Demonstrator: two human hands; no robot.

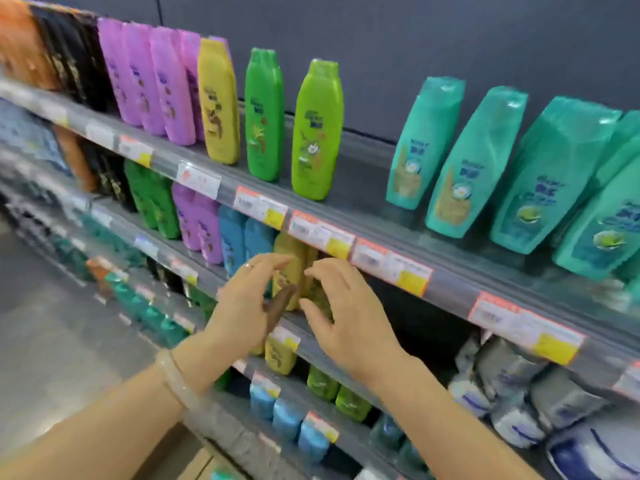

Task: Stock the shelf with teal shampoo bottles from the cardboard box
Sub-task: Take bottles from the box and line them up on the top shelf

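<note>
My left hand (247, 299) and right hand (341, 306) are spread open, holding nothing — they hide the yellow bottles (292, 268) behind them.

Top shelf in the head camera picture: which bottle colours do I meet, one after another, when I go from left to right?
orange bottles → black bottles → purple bottles → yellow bottle → dark green bottle → lime green bottle → teal bottles
</note>
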